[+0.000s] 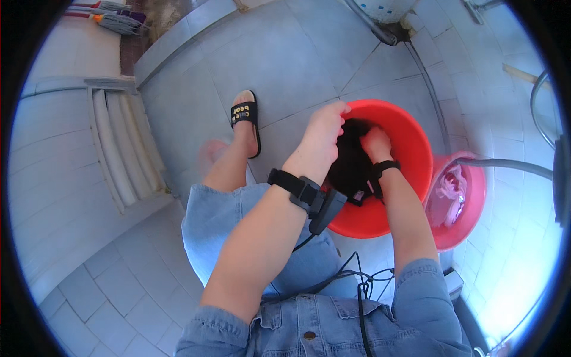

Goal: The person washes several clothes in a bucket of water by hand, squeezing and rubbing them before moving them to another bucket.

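Two bare hands work at a red bucket [413, 149] on the tiled floor [279, 65]; the left hand [326, 128] is at the bucket's near-left rim, its fingers bent inward, though whether they clasp anything cannot be told; the right hand [377, 144] reaches down inside, against a dark, soft-looking bundle [351, 166], its fingertips partly hidden, so its grip cannot be told either; the hands stand apart, the bundle lying in the bucket between and below them, with a small pale patch [358, 195] at its edge nearest the body.

Each wrist wears a black strap, and the left one carries a dark boxy device [324, 208]; to the right of the right hand, just beside the bucket, sits a pink basin [473, 208] with a pale pink, crumpled item [453, 189] in it, a grey hose [505, 165] reaching its rim; left of the left hand, well apart, a foot wears a black slipper [245, 113]; farther off in that direction lie mop heads [119, 22].
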Tool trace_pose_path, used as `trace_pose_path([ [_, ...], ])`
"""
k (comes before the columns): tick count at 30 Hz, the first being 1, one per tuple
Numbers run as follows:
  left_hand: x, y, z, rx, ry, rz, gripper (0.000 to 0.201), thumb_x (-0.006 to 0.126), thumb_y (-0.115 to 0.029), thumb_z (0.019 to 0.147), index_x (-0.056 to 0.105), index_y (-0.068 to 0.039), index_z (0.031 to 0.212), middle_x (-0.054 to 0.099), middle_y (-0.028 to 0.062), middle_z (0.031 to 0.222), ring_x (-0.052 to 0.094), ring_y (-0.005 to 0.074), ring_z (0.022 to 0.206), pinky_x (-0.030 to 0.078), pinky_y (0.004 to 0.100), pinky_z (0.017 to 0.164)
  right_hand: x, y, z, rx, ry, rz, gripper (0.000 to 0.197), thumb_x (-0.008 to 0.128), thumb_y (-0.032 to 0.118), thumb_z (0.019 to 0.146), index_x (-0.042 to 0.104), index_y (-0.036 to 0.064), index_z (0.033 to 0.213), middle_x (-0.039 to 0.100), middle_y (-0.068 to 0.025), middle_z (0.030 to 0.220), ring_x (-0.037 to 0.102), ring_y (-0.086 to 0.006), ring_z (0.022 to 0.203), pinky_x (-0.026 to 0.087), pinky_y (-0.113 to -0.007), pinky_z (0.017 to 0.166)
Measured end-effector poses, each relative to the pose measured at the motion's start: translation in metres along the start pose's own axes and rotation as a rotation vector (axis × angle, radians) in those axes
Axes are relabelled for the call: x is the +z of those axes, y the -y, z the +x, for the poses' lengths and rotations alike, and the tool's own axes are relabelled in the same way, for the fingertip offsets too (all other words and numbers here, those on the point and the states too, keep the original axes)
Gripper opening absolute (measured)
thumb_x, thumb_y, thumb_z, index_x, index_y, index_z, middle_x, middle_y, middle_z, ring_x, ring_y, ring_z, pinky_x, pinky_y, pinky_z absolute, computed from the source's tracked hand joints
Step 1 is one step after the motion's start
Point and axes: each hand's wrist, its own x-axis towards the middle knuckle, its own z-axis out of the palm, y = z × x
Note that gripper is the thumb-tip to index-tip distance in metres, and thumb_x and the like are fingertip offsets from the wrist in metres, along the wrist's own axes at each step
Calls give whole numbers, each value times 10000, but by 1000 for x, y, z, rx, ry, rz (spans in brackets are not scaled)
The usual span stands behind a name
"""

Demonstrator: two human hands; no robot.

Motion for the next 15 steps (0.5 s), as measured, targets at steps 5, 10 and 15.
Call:
trace_pose_path([
  [5,5,-1,-3,-10,-15,-11,346,604,-336,715,583,-106,973,546,97,1041,466,224,923,334,351,843,0,-8,-4,-617,-123,-211,584,634,264,731,452,129,1269,510,-168,1198,490,-314,1110,392,-417,953],
  [10,4,7,-4,21,15,7,298,573,-315,756,590,-108,970,578,77,968,500,216,875,361,346,800,17,-26,2,-244,149,-221,637,630,233,729,390,136,1312,415,-152,1316,424,-301,1181,375,-416,976],
  [15,8,9,-4,59,104,1,291,551,-303,790,584,-78,972,601,68,903,525,193,818,412,332,704,-27,-41,-8,-188,206,261,525,644,170,686,529,6,1171,578,-157,1132,563,-254,1009,422,-363,889],
])
